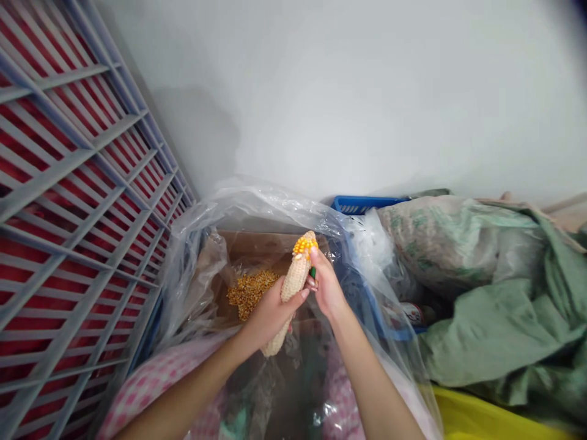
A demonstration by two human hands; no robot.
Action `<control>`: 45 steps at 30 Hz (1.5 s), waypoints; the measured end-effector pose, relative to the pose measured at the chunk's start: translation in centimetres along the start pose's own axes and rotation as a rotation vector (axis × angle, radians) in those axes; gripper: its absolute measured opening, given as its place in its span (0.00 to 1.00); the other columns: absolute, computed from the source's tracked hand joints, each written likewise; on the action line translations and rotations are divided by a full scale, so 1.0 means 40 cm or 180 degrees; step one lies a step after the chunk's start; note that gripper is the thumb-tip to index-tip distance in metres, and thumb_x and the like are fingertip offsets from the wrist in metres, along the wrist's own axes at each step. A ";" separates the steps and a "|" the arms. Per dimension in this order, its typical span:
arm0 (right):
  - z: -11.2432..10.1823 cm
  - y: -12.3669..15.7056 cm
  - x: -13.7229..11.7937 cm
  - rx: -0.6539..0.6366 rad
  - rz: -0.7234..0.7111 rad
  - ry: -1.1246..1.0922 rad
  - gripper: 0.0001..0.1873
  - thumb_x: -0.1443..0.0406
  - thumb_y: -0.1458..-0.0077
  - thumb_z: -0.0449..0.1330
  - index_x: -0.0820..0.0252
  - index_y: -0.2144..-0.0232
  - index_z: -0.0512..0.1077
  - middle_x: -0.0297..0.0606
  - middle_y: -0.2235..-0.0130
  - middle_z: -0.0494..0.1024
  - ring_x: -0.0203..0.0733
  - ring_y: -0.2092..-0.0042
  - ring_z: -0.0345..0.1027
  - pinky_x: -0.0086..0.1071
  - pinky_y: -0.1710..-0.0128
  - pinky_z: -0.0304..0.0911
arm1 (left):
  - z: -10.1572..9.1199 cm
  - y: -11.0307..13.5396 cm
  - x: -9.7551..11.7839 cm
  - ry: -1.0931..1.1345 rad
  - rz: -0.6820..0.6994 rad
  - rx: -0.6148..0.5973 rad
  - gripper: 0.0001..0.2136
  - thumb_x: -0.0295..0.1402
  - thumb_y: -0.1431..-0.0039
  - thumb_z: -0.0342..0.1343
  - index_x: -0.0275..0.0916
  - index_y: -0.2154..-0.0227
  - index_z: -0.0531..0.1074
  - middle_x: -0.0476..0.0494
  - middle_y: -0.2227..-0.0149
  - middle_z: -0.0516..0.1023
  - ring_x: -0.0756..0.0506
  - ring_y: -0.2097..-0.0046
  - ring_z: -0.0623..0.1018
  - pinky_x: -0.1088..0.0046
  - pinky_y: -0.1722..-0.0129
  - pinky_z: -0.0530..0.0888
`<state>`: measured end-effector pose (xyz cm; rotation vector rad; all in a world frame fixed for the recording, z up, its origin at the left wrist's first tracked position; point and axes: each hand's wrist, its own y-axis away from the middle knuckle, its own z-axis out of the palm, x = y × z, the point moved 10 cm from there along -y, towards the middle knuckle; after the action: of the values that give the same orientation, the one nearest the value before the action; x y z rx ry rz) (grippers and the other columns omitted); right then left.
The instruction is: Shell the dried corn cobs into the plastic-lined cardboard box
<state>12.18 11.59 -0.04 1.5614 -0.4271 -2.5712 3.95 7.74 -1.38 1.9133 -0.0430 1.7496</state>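
A corn cob (294, 282) is held tilted in front of me, mostly bare and pale, with yellow kernels left only near its upper tip. My left hand (266, 313) is wrapped around the cob's lower half, thumb across the front. At the upper end, my right hand (327, 282) is closed against the cob, its thumb pressing beside the kernels. A small green thing (313, 272) shows by the right fingers; I cannot tell what it is. Below lies a heap of loose corn kernels (251, 293) inside a clear plastic bag (192, 235).
A slatted plastic crate (92, 146) with red behind it rises at left. To the right stand a blue basket (367, 203), a full printed sack (440, 244) and green cloth (509, 330). Something yellow (481, 415) lies at lower right. A pale wall (343, 91) closes the back.
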 end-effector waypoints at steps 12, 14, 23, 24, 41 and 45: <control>-0.011 0.001 0.004 0.0404 -0.0048 0.0090 0.19 0.53 0.62 0.64 0.57 0.68 0.69 0.29 0.73 0.72 0.25 0.81 0.55 0.21 0.87 0.42 | 0.012 0.002 -0.017 0.0319 -0.0311 -0.0208 0.18 0.46 0.49 0.50 0.37 0.62 0.62 0.56 0.81 0.61 0.55 0.85 0.63 0.78 0.86 0.65; -0.002 -0.005 0.007 0.0207 0.0009 0.0089 0.20 0.51 0.60 0.61 0.58 0.69 0.69 0.29 0.75 0.70 0.23 0.84 0.50 0.21 0.88 0.38 | 0.006 0.003 -0.009 0.0288 -0.0266 -0.0178 0.18 0.46 0.49 0.51 0.37 0.62 0.62 0.56 0.81 0.61 0.55 0.85 0.64 0.78 0.86 0.65; -0.022 -0.015 0.007 0.0234 0.0187 0.0012 0.20 0.49 0.59 0.60 0.59 0.74 0.64 0.23 0.84 0.60 0.21 0.87 0.39 0.20 0.89 0.33 | 0.005 0.003 -0.018 -0.0009 -0.0138 -0.0094 0.17 0.43 0.49 0.51 0.37 0.60 0.62 0.56 0.80 0.60 0.55 0.85 0.63 0.78 0.87 0.65; -0.020 -0.014 0.008 0.0240 0.0181 0.0016 0.20 0.50 0.60 0.61 0.59 0.74 0.64 0.23 0.83 0.61 0.21 0.87 0.39 0.20 0.89 0.33 | 0.008 0.004 -0.017 0.0052 -0.0156 -0.0124 0.17 0.43 0.49 0.51 0.37 0.60 0.62 0.56 0.80 0.60 0.55 0.85 0.63 0.78 0.87 0.65; -0.011 -0.016 0.005 0.0205 0.0094 0.0145 0.22 0.48 0.60 0.60 0.61 0.73 0.67 0.25 0.83 0.63 0.20 0.87 0.39 0.20 0.90 0.34 | 0.031 0.020 -0.017 0.0896 -0.0592 -0.0582 0.19 0.47 0.51 0.52 0.38 0.63 0.62 0.56 0.82 0.64 0.55 0.86 0.65 0.80 0.87 0.64; -0.012 -0.010 -0.006 0.0266 -0.0081 0.0343 0.21 0.50 0.61 0.61 0.59 0.71 0.68 0.25 0.83 0.61 0.22 0.86 0.43 0.21 0.89 0.36 | 0.033 0.022 -0.017 0.1058 -0.0648 -0.0684 0.19 0.48 0.50 0.52 0.38 0.62 0.61 0.56 0.82 0.65 0.54 0.86 0.66 0.80 0.87 0.63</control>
<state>12.73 11.92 -0.18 1.7342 -0.5127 -2.5029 4.72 6.22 -1.70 1.4076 0.0794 1.8184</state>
